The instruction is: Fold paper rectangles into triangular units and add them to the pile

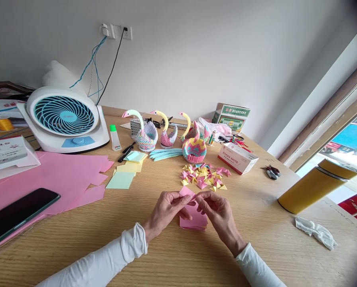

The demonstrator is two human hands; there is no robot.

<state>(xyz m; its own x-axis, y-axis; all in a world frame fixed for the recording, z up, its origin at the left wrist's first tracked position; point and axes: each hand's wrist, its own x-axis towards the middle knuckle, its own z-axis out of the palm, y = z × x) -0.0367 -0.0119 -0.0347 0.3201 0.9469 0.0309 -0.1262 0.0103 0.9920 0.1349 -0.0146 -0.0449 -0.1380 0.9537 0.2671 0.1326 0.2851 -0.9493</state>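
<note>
Between both hands, a small piece of pink paper is held up above the table. My left hand pinches its left side between thumb and fingers. At its right corner my right hand has thumb and forefinger closed on the paper. Beneath the hands lies a stack of pink paper slips. Just beyond them is a loose pile of folded pink and yellow paper triangles. Behind the pile stands a pink, yellow and blue folded-paper basket shape.
Folded-paper swans stand at the back. A sticky note box and a yellow flask are on the right, with a crumpled tissue. Leftward are a fan, pink sheets, a phone and pale green notes.
</note>
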